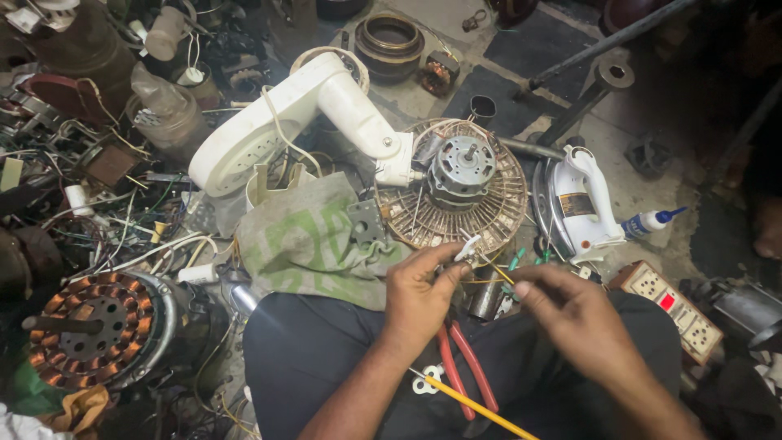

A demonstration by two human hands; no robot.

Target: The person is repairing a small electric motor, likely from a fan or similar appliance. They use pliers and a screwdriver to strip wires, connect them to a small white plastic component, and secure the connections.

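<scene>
My left hand (419, 293) pinches a small white connector (468, 248) with thin wires running toward a fan motor (460, 167). The motor sits on a round brown fan grille (501, 212) joined to a white fan stand (277, 122). My right hand (570, 314) is closed on a thin yellow wire (498, 273) just right of the connector. Red-handled pliers (464, 367) and a yellow-handled tool (481, 407) lie on my lap, below the hands.
A copper-wound stator (98, 326) lies at the lower left among tangled wires. A grey-green cloth bag (309, 240) lies beside the grille. At the right are a white clothes iron (582, 204), a glue bottle (652, 220) and a socket board (676, 310).
</scene>
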